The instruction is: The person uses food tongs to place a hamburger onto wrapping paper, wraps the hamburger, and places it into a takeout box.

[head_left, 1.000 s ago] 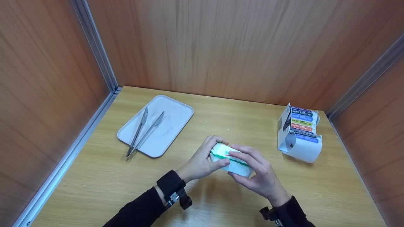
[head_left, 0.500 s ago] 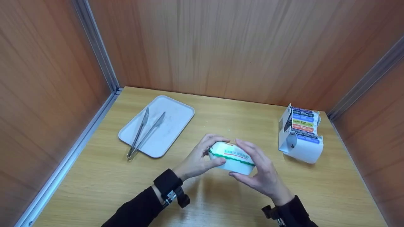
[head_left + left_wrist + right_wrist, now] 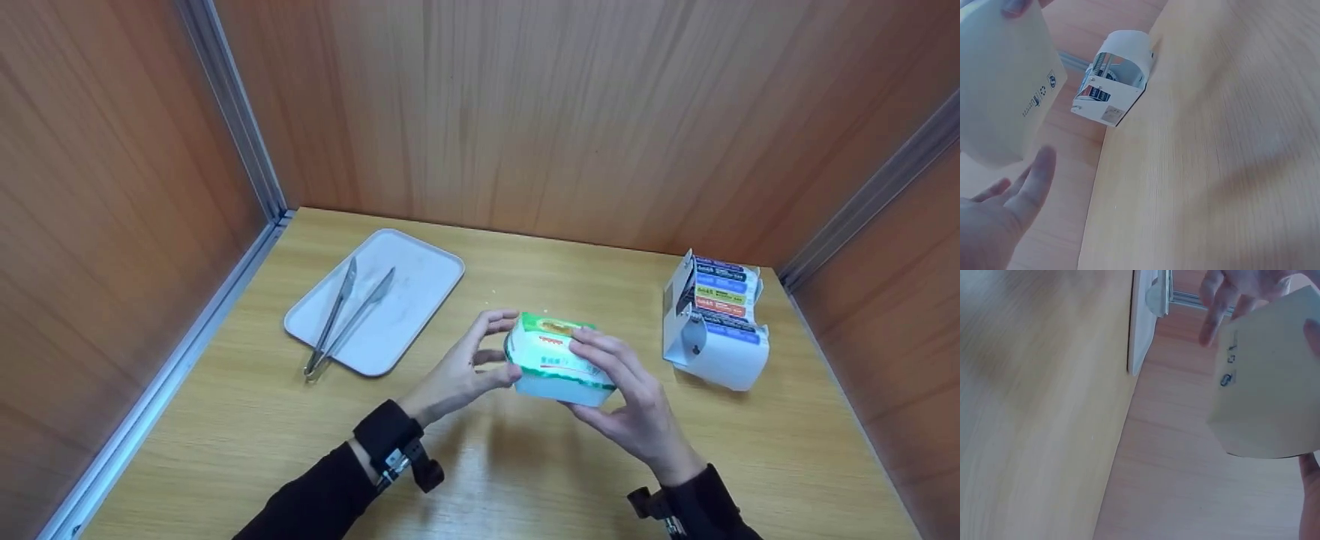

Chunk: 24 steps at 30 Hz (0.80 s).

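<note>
A white and green paper food box (image 3: 562, 364) is held up in front of me, its printed top tilted toward the head camera. My right hand (image 3: 634, 405) grips its right end, fingers over the printed face and thumb underneath. My left hand (image 3: 465, 371) is at the left end with fingers spread and thumb tip right at the edge. In the left wrist view, the plain underside of the box (image 3: 1008, 93) shows small printed marks, and the left fingers (image 3: 1041, 174) stand just off it. The right thumb (image 3: 1313, 334) presses the underside in the right wrist view.
At the back left a white tray (image 3: 412, 292) lies on the wooden table (image 3: 480, 480), with metal tongs (image 3: 330, 326) resting across it, handle end over the front edge. A white holder with striped coloured labels (image 3: 716, 319) stands at the right. Wooden panels (image 3: 510, 112) enclose the sides and back.
The box has tilted so its green-edged top shows, and shifted slightly right. The left hand has loosened from it and drawn left; the right fingers have moved onto the printed face.
</note>
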Each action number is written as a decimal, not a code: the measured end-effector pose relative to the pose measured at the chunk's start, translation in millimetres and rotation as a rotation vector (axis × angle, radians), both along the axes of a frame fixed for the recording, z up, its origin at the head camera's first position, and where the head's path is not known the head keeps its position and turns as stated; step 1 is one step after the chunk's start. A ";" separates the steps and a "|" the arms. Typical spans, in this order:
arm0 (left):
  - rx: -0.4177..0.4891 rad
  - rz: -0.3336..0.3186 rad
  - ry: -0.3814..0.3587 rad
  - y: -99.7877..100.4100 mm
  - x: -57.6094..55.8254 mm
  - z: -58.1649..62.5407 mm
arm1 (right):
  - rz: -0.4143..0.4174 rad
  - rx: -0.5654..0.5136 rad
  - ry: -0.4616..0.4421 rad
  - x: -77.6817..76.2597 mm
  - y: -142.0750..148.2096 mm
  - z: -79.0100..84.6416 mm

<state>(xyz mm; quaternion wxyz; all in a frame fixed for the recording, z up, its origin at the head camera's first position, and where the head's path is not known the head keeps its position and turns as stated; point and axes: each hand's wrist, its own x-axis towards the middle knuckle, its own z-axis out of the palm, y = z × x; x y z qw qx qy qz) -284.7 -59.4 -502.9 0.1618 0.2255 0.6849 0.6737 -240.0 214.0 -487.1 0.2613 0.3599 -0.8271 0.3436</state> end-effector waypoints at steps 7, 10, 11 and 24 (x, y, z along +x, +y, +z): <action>0.053 -0.052 -0.032 1.5 -2.6 -0.4 | 0.054 0.048 0.118 -2.6 -1.6 -3.6; 0.076 -0.040 -0.023 1.1 -3.1 0.1 | 0.017 0.064 0.068 -1.5 -2.3 -5.4; 0.085 -0.037 -0.019 0.8 -3.5 0.2 | -0.006 0.051 0.027 -0.8 -2.6 -5.6; -0.002 0.070 0.124 -5.9 -12.5 -9.3 | -0.150 -0.371 -0.738 -2.6 -7.3 -12.2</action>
